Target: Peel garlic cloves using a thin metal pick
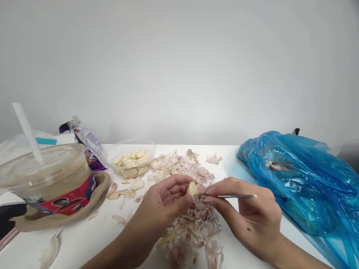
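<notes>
My left hand (169, 202) pinches a peeled, pale garlic clove (192, 189) between thumb and fingers. In my right hand (252, 216) is a slim metal utensil (235, 196), held between thumb and fingertips. Its handle points right, and its working end is at the clove, partly hidden by my fingers, so its kind cannot be made out. Beneath both hands spreads a heap of papery garlic skins (203, 228). Behind my left hand stands a clear plastic bowl (149, 143) with several peeled cloves (133, 159) inside.
On the left, a large lidded drink cup (67, 178) with a straw sits in a cardboard holder (104, 191), with a purple snack wrapper (89, 144) behind it. A dark device (1, 223) lies at the left edge. A blue plastic bag (309, 177) occupies the right side.
</notes>
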Tool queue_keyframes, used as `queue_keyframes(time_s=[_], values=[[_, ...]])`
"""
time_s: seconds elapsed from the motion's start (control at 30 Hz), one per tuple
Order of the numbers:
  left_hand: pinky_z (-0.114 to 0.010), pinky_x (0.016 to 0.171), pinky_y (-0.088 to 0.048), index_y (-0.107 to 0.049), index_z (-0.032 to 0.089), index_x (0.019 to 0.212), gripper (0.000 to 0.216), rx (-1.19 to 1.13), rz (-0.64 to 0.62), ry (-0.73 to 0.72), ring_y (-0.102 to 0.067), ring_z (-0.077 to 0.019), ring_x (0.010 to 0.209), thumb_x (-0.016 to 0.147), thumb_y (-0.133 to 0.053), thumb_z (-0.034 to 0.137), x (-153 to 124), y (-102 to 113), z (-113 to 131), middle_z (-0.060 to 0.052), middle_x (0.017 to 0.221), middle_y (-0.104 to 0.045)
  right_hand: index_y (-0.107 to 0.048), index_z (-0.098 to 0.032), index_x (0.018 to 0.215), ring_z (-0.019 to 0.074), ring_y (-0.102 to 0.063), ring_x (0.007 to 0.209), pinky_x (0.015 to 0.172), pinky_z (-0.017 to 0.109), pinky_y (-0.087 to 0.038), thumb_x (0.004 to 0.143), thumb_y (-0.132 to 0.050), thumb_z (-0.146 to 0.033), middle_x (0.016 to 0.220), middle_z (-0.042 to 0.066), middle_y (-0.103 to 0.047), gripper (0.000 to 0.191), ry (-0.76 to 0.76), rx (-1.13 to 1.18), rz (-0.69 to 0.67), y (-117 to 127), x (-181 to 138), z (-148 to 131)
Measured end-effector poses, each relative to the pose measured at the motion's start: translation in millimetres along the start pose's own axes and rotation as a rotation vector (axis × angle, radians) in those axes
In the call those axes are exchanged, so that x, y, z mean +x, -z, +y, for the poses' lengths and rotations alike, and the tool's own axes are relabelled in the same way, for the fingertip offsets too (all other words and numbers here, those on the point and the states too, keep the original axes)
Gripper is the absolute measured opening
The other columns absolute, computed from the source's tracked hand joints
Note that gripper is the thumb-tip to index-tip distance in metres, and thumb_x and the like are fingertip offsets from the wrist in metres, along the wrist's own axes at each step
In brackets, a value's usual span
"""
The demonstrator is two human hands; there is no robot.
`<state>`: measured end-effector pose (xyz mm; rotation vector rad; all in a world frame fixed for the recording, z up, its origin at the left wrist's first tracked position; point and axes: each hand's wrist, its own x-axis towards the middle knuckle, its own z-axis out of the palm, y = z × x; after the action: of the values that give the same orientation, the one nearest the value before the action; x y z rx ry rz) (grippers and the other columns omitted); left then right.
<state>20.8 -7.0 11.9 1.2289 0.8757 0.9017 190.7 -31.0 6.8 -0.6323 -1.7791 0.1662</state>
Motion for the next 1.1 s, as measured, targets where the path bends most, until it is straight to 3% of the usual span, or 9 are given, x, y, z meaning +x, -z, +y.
queue_keyframes(time_s=[0.77,1.1], values=[[-0.026,0.074,-0.045,-0.057,0.018,0.094,0.027,-0.016,-0.086,0.016,-0.059,-0.0171,0.083,0.071,-0.066,0.029,2.1,2.3,-2.0,-0.004,0.087,-0.066,-0.062,-0.017,0.089,0.0130,-0.062,0.063,0.055,0.026,-0.051,0.072,-0.062,-0.002,0.074,0.002,-0.067,0.022,-0.017,0.004,-0.001,0.2,0.9,-2.0],[-0.026,0.068,-0.045,-0.060,0.018,0.088,0.024,-0.043,-0.034,0.000,-0.060,-0.0176,0.077,0.067,-0.069,0.028,1.7,-4.7,-2.2,-0.003,0.080,-0.067,-0.061,-0.016,0.090,0.0117,-0.062,0.064,0.056,0.024,-0.050,0.073,-0.062,-0.002,0.075,0.001,-0.066,0.022,-0.025,0.015,-0.014,1.6,1.5,-3.0]])
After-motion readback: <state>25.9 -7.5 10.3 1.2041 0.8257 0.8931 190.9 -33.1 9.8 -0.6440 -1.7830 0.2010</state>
